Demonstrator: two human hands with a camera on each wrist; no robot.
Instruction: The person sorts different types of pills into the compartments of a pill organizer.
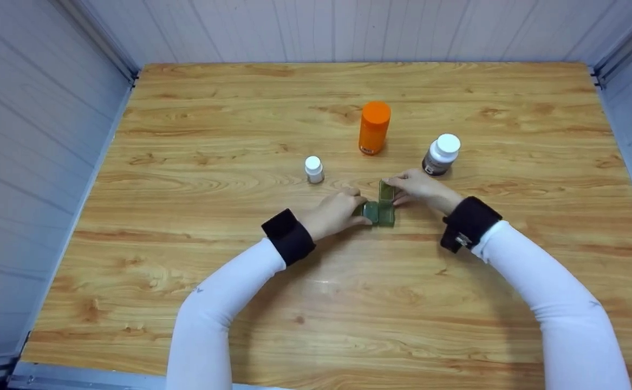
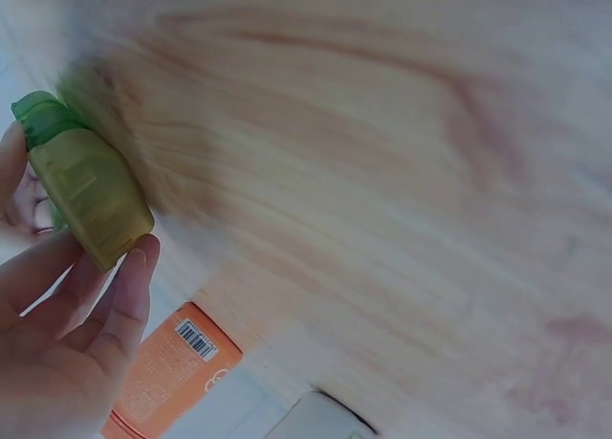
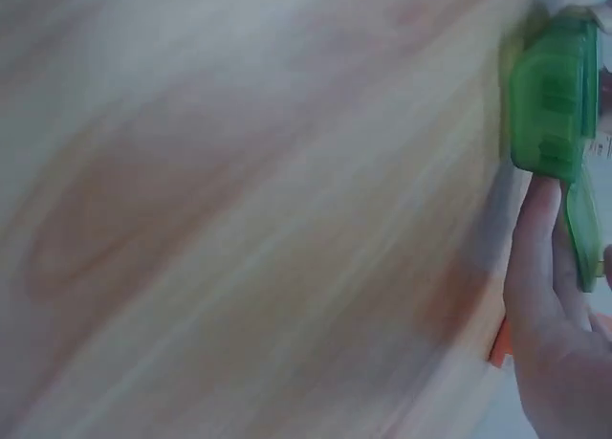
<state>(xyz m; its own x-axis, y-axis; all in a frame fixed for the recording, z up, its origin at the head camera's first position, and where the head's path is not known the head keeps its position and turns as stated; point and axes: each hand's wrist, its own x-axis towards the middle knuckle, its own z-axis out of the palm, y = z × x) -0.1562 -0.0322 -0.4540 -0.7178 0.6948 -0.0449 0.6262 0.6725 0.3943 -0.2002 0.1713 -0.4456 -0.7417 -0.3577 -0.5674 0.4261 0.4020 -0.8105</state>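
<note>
A small translucent green pill organizer (image 1: pixel 386 215) sits between the two hands, its right-end lid (image 1: pixel 386 190) flipped up and back. My left hand (image 1: pixel 333 213) grips the organizer's left end with thumb and fingers. In the left wrist view that end looks yellow-green (image 2: pixel 94 195), with fingertips under its lower corner. My right hand (image 1: pixel 421 188) pinches the raised lid from the right. Seen from the right wrist, the lid (image 3: pixel 581 233) hangs between thumb and fingers, and a fingertip touches the organizer's green body (image 3: pixel 545 109).
Behind the hands stand an orange bottle (image 1: pixel 375 129), a small white bottle (image 1: pixel 314 170) to the left, and a white-capped bottle with a dark label (image 1: pixel 441 155) close beyond the right hand. Pale panel walls (image 1: pixel 316 30) border the wooden table (image 1: pixel 213 124).
</note>
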